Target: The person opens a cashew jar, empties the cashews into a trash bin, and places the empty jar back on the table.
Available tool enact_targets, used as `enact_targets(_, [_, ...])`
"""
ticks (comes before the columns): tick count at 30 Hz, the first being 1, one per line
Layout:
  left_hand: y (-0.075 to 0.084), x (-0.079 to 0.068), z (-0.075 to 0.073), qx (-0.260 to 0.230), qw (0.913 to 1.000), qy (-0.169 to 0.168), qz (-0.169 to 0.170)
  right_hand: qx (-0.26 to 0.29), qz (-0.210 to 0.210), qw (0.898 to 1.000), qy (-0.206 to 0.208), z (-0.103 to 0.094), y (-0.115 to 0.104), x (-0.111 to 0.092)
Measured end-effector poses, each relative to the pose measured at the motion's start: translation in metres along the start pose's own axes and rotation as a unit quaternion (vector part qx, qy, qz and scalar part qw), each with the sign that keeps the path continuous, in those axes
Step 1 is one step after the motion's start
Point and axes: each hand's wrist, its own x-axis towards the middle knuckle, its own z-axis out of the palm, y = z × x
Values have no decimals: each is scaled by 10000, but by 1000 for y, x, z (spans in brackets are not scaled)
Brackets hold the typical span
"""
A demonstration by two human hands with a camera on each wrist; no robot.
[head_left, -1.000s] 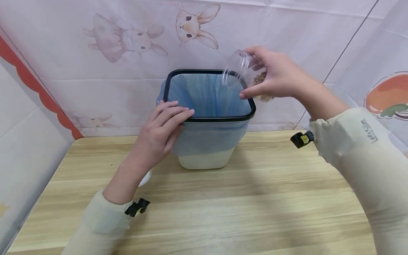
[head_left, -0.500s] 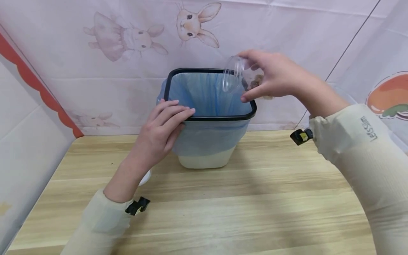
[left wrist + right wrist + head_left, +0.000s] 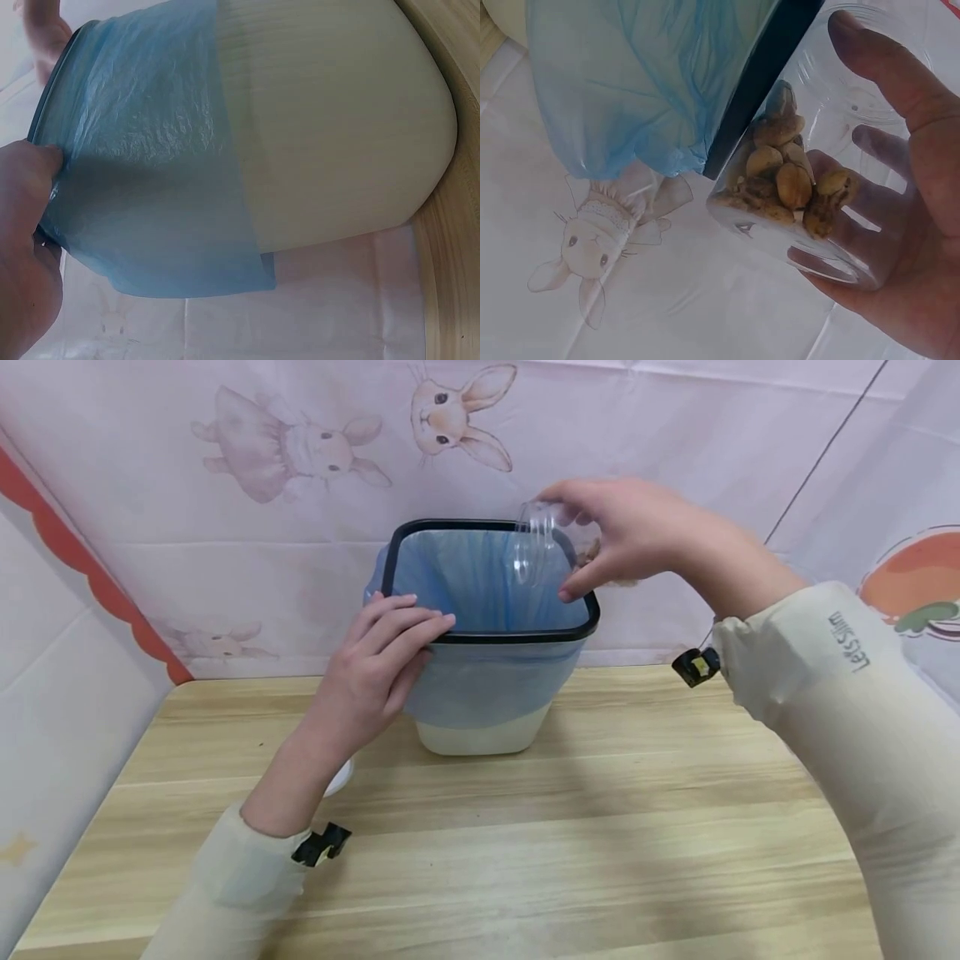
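Note:
A cream trash bin (image 3: pixel 480 739) with a black rim (image 3: pixel 517 637) stands on the table, lined with a blue plastic bag (image 3: pixel 487 681). My left hand (image 3: pixel 375 664) holds the rim at its front left corner, fingers over the top and thumb outside. My right hand (image 3: pixel 626 531) grips a clear plastic jar (image 3: pixel 534 543) around its side at the bin's right rim. The jar is lidless and tilted, its mouth over the bin's opening. Brown peanut-like pieces (image 3: pixel 793 185) lie inside towards its base, as the right wrist view shows.
A white round object (image 3: pixel 340 778), perhaps a lid, is partly hidden behind my left wrist. The wooden table (image 3: pixel 600 860) extends in front of the bin. A wall covering printed with rabbits (image 3: pixel 450 418) hangs close behind it.
My right hand has moved slightly left with the jar, bringing its mouth further over the bin, and the jar has tipped a little more. The left hand keeps its place on the rim.

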Motion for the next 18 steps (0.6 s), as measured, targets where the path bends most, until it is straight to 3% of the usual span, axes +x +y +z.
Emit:
enact_targets(9, [0, 0, 2, 40, 10000, -33, -8, -622, -29, 9980, 127, 3, -5, 5])
enact_targets(18, [0, 0, 1, 32, 10000, -9, -13, -821, -28, 9966, 117, 3, -8, 8])
